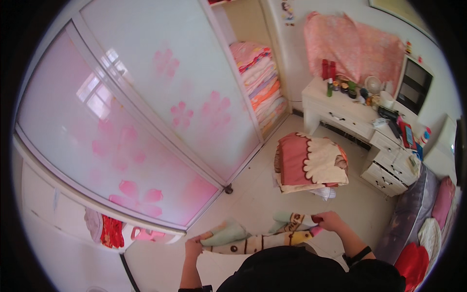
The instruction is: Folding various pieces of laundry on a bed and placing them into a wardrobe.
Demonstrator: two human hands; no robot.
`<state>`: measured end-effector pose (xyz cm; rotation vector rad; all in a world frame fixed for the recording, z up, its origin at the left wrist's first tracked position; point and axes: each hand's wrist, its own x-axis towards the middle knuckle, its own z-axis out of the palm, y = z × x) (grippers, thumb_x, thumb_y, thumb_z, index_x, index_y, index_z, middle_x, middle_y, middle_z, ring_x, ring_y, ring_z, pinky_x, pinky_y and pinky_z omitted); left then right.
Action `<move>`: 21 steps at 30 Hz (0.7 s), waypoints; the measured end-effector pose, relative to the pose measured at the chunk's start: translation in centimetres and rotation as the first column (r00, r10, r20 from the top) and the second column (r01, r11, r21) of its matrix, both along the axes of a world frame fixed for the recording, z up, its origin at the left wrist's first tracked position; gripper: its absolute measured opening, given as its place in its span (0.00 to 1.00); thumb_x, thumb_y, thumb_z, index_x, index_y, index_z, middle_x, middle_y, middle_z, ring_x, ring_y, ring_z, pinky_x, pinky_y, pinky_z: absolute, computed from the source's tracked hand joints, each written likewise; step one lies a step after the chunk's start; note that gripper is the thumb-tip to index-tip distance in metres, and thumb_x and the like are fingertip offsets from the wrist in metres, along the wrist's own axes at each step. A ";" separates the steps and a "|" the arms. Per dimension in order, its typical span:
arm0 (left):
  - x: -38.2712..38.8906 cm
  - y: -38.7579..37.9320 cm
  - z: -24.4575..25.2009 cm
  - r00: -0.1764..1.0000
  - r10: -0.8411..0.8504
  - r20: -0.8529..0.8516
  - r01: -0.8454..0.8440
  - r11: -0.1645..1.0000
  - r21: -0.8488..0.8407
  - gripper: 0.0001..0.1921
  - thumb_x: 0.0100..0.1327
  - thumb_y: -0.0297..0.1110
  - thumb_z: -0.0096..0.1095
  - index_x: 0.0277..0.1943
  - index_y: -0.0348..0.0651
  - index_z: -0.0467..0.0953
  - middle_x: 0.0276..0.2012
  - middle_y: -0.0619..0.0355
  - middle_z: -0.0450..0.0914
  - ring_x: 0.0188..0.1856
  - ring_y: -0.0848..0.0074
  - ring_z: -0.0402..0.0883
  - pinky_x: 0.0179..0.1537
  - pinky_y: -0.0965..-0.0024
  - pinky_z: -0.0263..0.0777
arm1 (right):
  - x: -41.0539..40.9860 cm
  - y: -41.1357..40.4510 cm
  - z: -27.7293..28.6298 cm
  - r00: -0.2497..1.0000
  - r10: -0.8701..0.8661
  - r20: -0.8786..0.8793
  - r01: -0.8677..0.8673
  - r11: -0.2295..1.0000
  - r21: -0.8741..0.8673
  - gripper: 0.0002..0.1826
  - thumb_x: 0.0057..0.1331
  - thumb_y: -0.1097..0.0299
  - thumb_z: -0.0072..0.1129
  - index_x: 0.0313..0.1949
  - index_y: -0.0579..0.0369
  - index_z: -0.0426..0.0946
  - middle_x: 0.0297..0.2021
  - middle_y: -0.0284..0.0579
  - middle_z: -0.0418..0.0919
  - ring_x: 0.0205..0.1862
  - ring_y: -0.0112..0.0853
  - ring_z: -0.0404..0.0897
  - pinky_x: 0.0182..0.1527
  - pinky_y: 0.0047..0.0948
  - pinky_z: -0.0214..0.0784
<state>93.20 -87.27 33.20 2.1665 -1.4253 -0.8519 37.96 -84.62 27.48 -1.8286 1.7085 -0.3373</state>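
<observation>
A patterned fabric piece [264, 241], perhaps a blanket, is stretched in front of my body between both hands. Its cloth is cream with brown lines, pale green patches and a yellow spot. My left hand [193, 246] grips its left end, and my right hand [329, 221] grips the opposite end, near a dark red and pink corner. The middle sags, and its lower part is hidden by my black clothing. Beyond it, a folded blanket [292, 157] in dusty red and cream with a scalloped border lies on top of other folded cloth; what supports the pile is hidden.
A sliding-door wardrobe [146, 91] with pink flowers stands at left, its open section holding stacked bedding [261, 80]. A white dressing table [339, 113] carries bottles and a small fan. On the right is a bed [405, 211]. Red cloth [111, 230] sits on a low shelf.
</observation>
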 end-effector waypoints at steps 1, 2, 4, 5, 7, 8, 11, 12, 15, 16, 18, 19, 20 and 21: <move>0.0 -1.4 0.9 0.999 0.036 -0.010 -0.036 0.999 -0.026 0.16 0.48 0.14 0.46 0.35 0.36 0.80 0.17 0.58 0.73 0.13 0.76 0.73 0.13 0.73 0.67 | 0.3 -2.5 0.4 1.000 0.017 0.005 -0.017 0.998 -0.057 0.17 0.47 0.68 0.55 0.40 0.44 0.78 0.32 0.48 0.80 0.35 0.44 0.79 0.38 0.35 0.71; 0.3 -2.5 1.5 0.998 0.065 -0.023 -0.066 0.997 -0.045 0.16 0.48 0.15 0.46 0.36 0.37 0.80 0.16 0.58 0.72 0.14 0.76 0.74 0.14 0.73 0.68 | 0.7 -4.8 1.0 0.999 0.038 0.004 -0.038 0.998 -0.040 0.17 0.47 0.68 0.55 0.40 0.44 0.78 0.32 0.48 0.80 0.35 0.44 0.79 0.38 0.35 0.71; 1.1 -4.9 2.8 0.991 0.123 -0.061 -0.128 0.987 -0.095 0.16 0.47 0.14 0.45 0.35 0.36 0.80 0.15 0.59 0.71 0.14 0.77 0.73 0.14 0.73 0.69 | 1.5 -9.7 3.2 0.994 0.049 0.095 -0.040 0.994 -0.102 0.18 0.48 0.71 0.53 0.40 0.46 0.78 0.32 0.49 0.80 0.34 0.43 0.79 0.38 0.35 0.71; 1.3 -6.0 3.2 0.986 0.146 -0.085 -0.155 0.981 -0.118 0.16 0.46 0.14 0.45 0.35 0.35 0.80 0.15 0.60 0.70 0.14 0.77 0.72 0.14 0.74 0.68 | 2.1 -11.9 5.0 0.994 0.018 0.104 -0.016 1.000 -0.018 0.19 0.47 0.76 0.51 0.41 0.51 0.78 0.31 0.51 0.79 0.33 0.43 0.79 0.38 0.35 0.71; 2.4 -8.8 3.9 0.963 0.174 -0.208 -0.204 0.969 -0.136 0.17 0.46 0.12 0.44 0.35 0.33 0.79 0.17 0.59 0.71 0.14 0.78 0.71 0.13 0.75 0.66 | 3.6 -16.0 8.4 0.976 -0.077 0.203 0.069 0.997 0.042 0.20 0.47 0.79 0.50 0.41 0.56 0.77 0.32 0.54 0.79 0.35 0.44 0.78 0.41 0.34 0.71; 2.8 -10.4 4.3 0.958 0.184 -0.221 -0.216 0.968 -0.127 0.17 0.46 0.12 0.43 0.35 0.33 0.79 0.17 0.59 0.71 0.15 0.78 0.71 0.13 0.75 0.66 | 3.8 -18.1 8.2 0.977 -0.075 0.197 0.066 0.996 0.053 0.20 0.47 0.79 0.50 0.41 0.56 0.77 0.32 0.54 0.79 0.35 0.44 0.78 0.41 0.34 0.71; 3.7 -16.5 4.8 0.951 0.168 -0.258 -0.206 0.970 -0.131 0.17 0.46 0.13 0.43 0.35 0.33 0.79 0.17 0.58 0.72 0.15 0.78 0.71 0.13 0.75 0.66 | 4.6 -23.9 8.2 0.987 0.015 0.157 0.025 0.968 -0.250 0.19 0.48 0.79 0.48 0.41 0.54 0.77 0.34 0.55 0.77 0.39 0.48 0.76 0.43 0.37 0.68; 4.1 -18.3 4.6 0.950 0.150 -0.273 -0.196 0.969 -0.148 0.17 0.46 0.13 0.43 0.35 0.32 0.79 0.17 0.58 0.72 0.15 0.78 0.71 0.13 0.75 0.65 | 5.1 -25.5 9.0 0.988 -0.024 0.153 0.058 0.972 -0.228 0.20 0.48 0.80 0.47 0.41 0.54 0.77 0.34 0.55 0.77 0.39 0.48 0.75 0.44 0.37 0.68; 4.8 -24.4 4.6 0.939 0.163 -0.303 -0.208 0.971 -0.122 0.16 0.47 0.13 0.43 0.36 0.32 0.79 0.17 0.58 0.72 0.15 0.78 0.71 0.13 0.75 0.65 | 7.2 -29.3 10.7 0.979 -0.092 0.180 0.134 0.963 -0.232 0.20 0.48 0.82 0.45 0.40 0.56 0.78 0.35 0.55 0.76 0.40 0.49 0.74 0.45 0.38 0.67; 4.7 -26.1 4.7 0.941 0.143 -0.305 -0.187 0.975 -0.120 0.16 0.47 0.13 0.43 0.36 0.32 0.79 0.17 0.58 0.72 0.15 0.78 0.71 0.13 0.75 0.65 | 7.4 -30.3 11.0 0.977 -0.143 0.156 0.178 0.955 -0.237 0.20 0.48 0.81 0.46 0.40 0.55 0.78 0.34 0.55 0.77 0.40 0.49 0.74 0.45 0.39 0.67; 4.6 -30.2 5.2 0.983 0.047 -0.177 -0.066 0.993 -0.100 0.16 0.47 0.14 0.44 0.36 0.32 0.79 0.16 0.58 0.72 0.15 0.78 0.72 0.14 0.75 0.66 | 7.7 -32.9 11.3 0.966 -0.220 0.137 0.250 0.933 -0.260 0.19 0.48 0.81 0.46 0.40 0.55 0.78 0.34 0.55 0.77 0.40 0.49 0.75 0.45 0.39 0.67; 5.0 -31.6 5.3 0.986 0.047 -0.162 -0.055 0.997 -0.048 0.15 0.48 0.14 0.44 0.35 0.32 0.79 0.15 0.57 0.71 0.15 0.78 0.72 0.14 0.75 0.66 | 7.8 -33.9 11.0 0.967 -0.218 0.134 0.249 0.923 -0.295 0.19 0.47 0.81 0.46 0.39 0.55 0.78 0.34 0.55 0.77 0.41 0.49 0.75 0.45 0.40 0.67; 5.2 -34.3 5.5 0.980 0.007 -0.201 -0.020 0.998 -0.063 0.15 0.48 0.14 0.45 0.36 0.32 0.79 0.16 0.57 0.72 0.15 0.78 0.72 0.14 0.75 0.66 | 7.8 -35.2 11.0 0.968 -0.216 0.130 0.248 0.911 -0.329 0.19 0.47 0.81 0.47 0.39 0.54 0.78 0.34 0.55 0.77 0.41 0.49 0.75 0.44 0.40 0.67; 5.3 -35.9 6.1 0.971 -0.032 -0.238 0.018 0.998 -0.058 0.15 0.48 0.14 0.45 0.36 0.32 0.79 0.16 0.57 0.72 0.15 0.78 0.72 0.14 0.75 0.67 | 7.9 -35.7 11.4 0.960 -0.246 0.130 0.276 0.908 -0.317 0.19 0.47 0.81 0.47 0.39 0.54 0.78 0.34 0.55 0.77 0.41 0.49 0.75 0.44 0.40 0.67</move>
